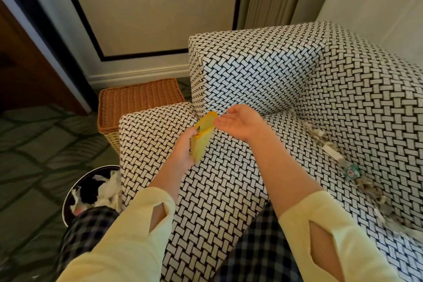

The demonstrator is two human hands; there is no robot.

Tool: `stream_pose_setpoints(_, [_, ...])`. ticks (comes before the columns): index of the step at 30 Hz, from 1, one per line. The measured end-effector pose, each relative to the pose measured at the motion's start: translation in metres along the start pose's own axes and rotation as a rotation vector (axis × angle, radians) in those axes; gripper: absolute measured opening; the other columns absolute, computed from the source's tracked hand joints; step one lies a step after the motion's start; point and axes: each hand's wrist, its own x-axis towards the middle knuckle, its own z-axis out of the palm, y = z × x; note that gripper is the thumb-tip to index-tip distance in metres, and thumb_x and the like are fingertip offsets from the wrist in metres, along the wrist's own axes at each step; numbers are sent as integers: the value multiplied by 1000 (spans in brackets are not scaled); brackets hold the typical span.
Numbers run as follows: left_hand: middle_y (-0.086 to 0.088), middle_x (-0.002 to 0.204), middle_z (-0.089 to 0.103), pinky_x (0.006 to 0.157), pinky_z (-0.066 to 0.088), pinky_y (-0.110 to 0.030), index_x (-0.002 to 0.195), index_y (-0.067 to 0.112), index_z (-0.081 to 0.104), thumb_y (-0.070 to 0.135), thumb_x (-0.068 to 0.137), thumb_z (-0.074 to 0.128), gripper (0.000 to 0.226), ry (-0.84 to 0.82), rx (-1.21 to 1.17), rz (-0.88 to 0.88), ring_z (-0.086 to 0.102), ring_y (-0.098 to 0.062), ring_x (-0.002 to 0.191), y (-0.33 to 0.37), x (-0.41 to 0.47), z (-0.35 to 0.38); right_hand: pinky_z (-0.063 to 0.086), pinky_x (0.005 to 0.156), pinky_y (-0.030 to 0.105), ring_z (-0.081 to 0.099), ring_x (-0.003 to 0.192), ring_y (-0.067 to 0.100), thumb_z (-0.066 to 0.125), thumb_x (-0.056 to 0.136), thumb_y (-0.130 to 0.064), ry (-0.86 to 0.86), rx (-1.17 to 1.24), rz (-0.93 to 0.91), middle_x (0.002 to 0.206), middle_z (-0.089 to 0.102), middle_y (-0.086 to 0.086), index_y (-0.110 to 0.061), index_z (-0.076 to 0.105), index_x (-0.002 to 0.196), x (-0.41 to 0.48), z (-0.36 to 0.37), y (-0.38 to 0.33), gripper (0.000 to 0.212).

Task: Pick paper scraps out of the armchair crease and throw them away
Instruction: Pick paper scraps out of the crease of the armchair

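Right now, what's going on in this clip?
A person works at a woven-pattern armchair. The left hand grips a yellow paper scrap above the seat's left side, and the open right hand hovers beside it. More paper scraps lie in the crease along the right armrest. A waste bin holding crumpled paper stands on the floor at left.

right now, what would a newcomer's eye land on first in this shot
The bold black-and-white woven armchair fills the frame. At its middle the left hand grips a yellow paper piece by the left armrest, with the right hand open beside it. A trail of paper scraps lies along the seat's right crease, and a round bin on the floor at lower left holds crumpled white paper.
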Motion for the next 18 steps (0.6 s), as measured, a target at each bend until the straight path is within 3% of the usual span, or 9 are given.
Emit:
stream_pose_setpoints(3, [-6,93,49,84,39,-40,98,22,50,24,90,49,8,56,-45,59,46,-20,86,6,10,-1,38,100,40,38,129,38,35,95,-4,1,-80,-23,138,37,29,9,39,131,1,-4,4,38])
stream_pose_setpoints(8, [-6,121,42,80,45,-44,134,28,36,25,87,58,52,111,-62,127,45,-28,106,14,28,2,37,102,41,43,127,35,33,98,-10,-21,-158,10,135,45,24,5,43,130,7,-11,10,36])
stream_pose_setpoints(13, [-3,123,38,84,43,-48,139,38,26,25,88,58,61,103,-74,175,45,-29,112,16,46,10,41,96,39,48,123,34,32,98,-10,-17,-170,24,132,51,21,1,44,129,10,-24,6,36])
stream_pose_setpoints(18, [-8,137,40,93,43,-51,135,38,27,29,86,62,61,122,191,219,47,-30,115,13,64,34,42,93,38,49,124,32,31,99,-14,20,-181,27,132,52,19,0,45,130,16,-50,5,37])
